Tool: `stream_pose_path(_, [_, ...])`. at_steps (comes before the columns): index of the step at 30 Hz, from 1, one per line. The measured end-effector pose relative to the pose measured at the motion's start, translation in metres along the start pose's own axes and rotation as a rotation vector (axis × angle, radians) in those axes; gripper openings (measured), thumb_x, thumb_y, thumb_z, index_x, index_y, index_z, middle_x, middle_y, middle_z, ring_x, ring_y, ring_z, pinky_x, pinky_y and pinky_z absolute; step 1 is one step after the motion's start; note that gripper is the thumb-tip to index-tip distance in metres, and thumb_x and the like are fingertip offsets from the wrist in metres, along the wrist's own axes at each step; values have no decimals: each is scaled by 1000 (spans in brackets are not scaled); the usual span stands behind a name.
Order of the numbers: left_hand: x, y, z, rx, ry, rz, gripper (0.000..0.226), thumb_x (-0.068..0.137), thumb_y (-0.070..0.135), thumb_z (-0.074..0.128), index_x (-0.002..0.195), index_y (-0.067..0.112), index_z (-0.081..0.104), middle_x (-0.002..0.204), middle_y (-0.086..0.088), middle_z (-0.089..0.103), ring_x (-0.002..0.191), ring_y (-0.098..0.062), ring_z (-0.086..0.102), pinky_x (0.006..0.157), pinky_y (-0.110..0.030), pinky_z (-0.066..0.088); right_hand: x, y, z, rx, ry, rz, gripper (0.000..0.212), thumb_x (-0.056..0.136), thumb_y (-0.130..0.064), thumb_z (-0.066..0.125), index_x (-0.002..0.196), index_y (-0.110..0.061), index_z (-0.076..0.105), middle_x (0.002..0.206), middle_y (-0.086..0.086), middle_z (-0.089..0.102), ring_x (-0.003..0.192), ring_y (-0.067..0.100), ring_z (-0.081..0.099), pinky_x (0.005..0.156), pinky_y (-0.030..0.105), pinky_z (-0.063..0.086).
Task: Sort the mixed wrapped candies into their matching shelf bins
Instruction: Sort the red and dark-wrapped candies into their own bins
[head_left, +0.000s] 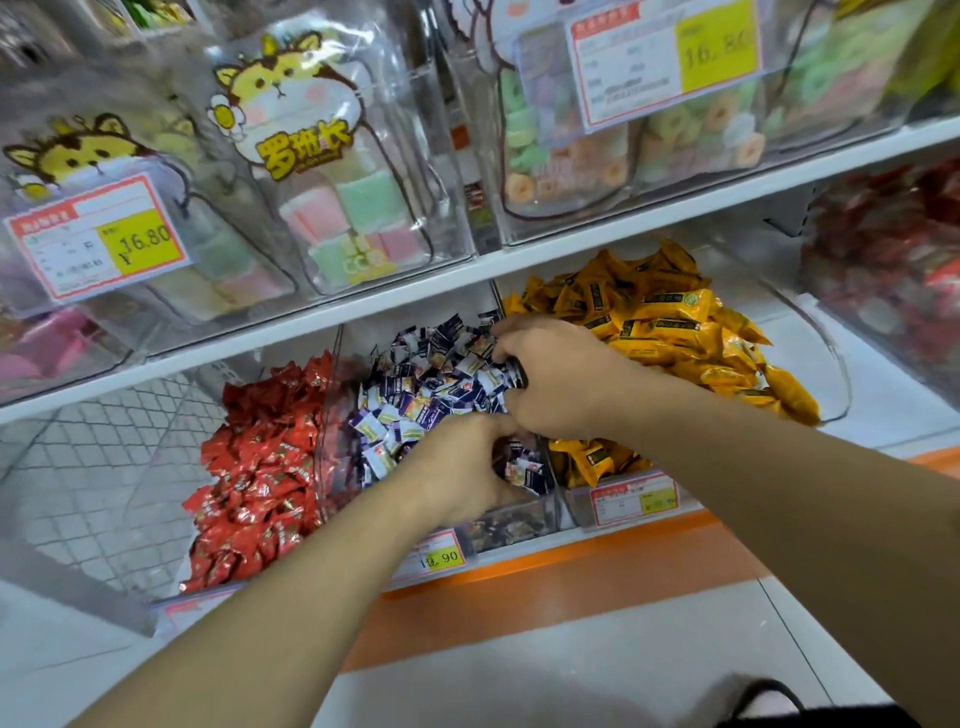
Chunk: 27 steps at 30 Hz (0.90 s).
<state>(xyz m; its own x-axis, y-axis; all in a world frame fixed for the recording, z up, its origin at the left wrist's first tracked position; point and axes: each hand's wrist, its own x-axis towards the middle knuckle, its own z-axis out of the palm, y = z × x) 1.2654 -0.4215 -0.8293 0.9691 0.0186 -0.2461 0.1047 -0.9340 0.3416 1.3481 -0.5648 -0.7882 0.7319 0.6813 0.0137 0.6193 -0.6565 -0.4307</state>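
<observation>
- The right hand has its fingers curled down into the pile of purple-and-white candies, with a small dark thing pinched at the fingertips; what that thing is cannot be told.
- The left hand sits just in front of and below the right one, fingers curled around a few of the same purple-and-white candies near the front of the pile.
- The two hands are touching or nearly touching over the middle bin, a clear plastic bin on the lower shelf.
- Left of it, a clear bin holds red candies, heaped to the divider wall.
- Right of it, another clear bin holds yellow candies; the right forearm crosses over its front part.
- Price tags with yellow patches are fixed to the fronts of the lower bins.
- The upper shelf carries clear bags with a cartoon animal print, holding pastel sweets, and larger price tags.
- Far right, a bin of dark red wrapped items is blurred.
- The floor below shows an orange strip.
</observation>
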Motion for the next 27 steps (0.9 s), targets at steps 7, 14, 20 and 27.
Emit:
stream_pose_path(7, [-5,-14,-5,-159,164,-58,16,79,27,90,91,35,82,86,13,72,65,-1,62,54,-12,42,2,4,5,18,22,-14,41,86,-26,65,126,-21,59,144,0,51,131,28,49,114,47,38])
stream_pose_path(14, [-9,-30,-52,-257,445,-169,9,85,27,85,87,34,80,82,8,74,37,-3,45,40,-18,37,3,5,7,15,8,-5,34,87,-25,65,121,-20,60,139,2,53,126,30,51,112,49,39])
stream_pose_path(20, [-13,-39,-70,142,455,-161,32,98,28,66,129,33,67,131,3,63,83,-14,65,69,-13,48,4,5,7,10,14,1,33,87,-23,66,119,-18,61,136,4,54,122,31,53,111,50,40])
stream_pose_path(27, [-16,-6,-22,146,123,131,37,89,33,79,125,29,70,120,9,65,108,-12,63,94,-28,51,2,2,6,-1,35,-3,37,84,-26,67,120,-18,62,139,2,53,125,30,52,110,48,41])
